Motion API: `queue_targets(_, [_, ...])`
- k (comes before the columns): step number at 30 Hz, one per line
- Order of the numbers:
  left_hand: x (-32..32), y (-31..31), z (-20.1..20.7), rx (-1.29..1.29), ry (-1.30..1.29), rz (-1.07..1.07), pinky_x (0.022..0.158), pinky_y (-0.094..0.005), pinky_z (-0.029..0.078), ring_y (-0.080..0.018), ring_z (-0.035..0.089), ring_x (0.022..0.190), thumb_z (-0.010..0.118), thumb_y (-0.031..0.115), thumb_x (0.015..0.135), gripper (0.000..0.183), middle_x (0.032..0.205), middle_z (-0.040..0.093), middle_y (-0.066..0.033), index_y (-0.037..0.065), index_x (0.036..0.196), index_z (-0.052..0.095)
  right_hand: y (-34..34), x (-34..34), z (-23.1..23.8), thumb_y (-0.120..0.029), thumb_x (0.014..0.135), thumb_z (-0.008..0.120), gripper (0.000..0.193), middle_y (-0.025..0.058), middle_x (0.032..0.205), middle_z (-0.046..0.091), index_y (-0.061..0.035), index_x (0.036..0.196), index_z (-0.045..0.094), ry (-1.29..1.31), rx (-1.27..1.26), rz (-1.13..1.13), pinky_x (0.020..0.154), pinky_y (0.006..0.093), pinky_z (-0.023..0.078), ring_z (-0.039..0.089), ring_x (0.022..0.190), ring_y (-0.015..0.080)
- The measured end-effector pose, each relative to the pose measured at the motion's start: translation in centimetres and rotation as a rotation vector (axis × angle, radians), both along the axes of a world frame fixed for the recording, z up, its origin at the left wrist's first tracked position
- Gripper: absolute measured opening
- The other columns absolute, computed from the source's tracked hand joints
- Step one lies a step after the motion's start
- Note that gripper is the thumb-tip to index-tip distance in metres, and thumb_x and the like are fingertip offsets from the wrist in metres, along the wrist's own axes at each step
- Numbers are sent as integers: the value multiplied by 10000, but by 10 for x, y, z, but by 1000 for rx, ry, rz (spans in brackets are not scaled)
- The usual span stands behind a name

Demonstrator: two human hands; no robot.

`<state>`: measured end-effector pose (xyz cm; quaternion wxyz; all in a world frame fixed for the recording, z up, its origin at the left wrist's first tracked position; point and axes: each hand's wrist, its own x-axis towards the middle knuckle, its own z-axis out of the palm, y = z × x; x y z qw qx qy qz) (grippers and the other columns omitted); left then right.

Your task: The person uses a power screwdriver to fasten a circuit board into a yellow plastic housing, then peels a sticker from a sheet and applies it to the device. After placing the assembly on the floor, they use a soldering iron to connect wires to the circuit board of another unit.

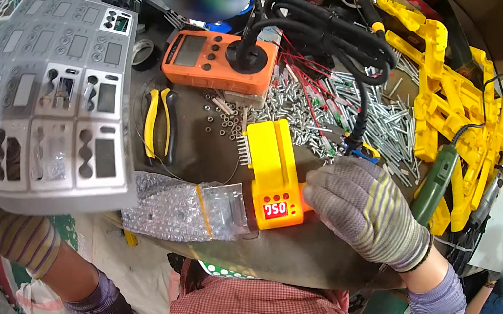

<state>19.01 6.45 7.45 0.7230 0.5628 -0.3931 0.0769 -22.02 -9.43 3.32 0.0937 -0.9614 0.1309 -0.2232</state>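
At the left, my left hand (18, 238), in a striped knit glove, grips the lower left edge of a large grey sheet of printed panel labels (60, 108). Some labels are peeled off, and the sheet hides part of the fingers. My right hand (366, 209), gloved too, has its fingers closed at the right side of a yellow plastic device (274, 161) with a lit red digit display. An orange piece shows by the fingertips. Beside the device lies a bubble-wrap bundle (170, 206) with a rubber band round it.
An orange meter (217, 61) with a black cable stands farther back. Yellow-handled pliers (160, 125) lie near the sheet. Loose screws (365, 116) and small nuts cover the table's middle. Yellow plastic housings (451, 97) and a green electric screwdriver (434, 184) are at the right.
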Motion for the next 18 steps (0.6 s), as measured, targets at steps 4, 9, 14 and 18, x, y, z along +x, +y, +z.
queue_targets(4, [-2, 1, -6, 211, -89, 229, 977, -339, 535, -232, 671, 1126, 512, 189, 1006, 439, 1318, 623, -227, -66, 1363, 489, -1, -4, 1, -94, 798, 688, 421, 149, 1091, 664, -49, 1206, 590, 78, 93, 27, 913, 474, 525, 662, 1035, 340])
queue_targets(9, [-4, 2, -9, 456, -207, 512, 1110, -396, 461, -230, 635, 1200, 454, 219, 1024, 437, 1366, 603, -199, -49, 1370, 476, -2, 0, -2, -120, 796, 650, 432, 123, 1079, 620, -53, 1217, 581, 56, 27, 0, 851, 439, 548, 659, 998, 312])
queue_targets(14, [8, 12, -18, 316, -215, 410, 948, -330, 581, -271, 685, 1114, 520, 123, 1006, 434, 1296, 622, -271, -141, 1346, 465, -1, 6, 4, -121, 788, 649, 423, 118, 1080, 616, -54, 1200, 581, 65, -2, 2, 870, 427, 541, 655, 1007, 295])
queue_targets(18, [-5, 4, -44, 305, -143, 152, 1008, -406, 540, -327, 646, 1135, 489, 118, 994, 421, 1296, 602, -272, -113, 1346, 499, 2, 9, 20, -104, 759, 669, 380, 98, 1055, 635, -53, 1131, 611, -17, -80, 8, 845, 413, 542, 657, 958, 280])
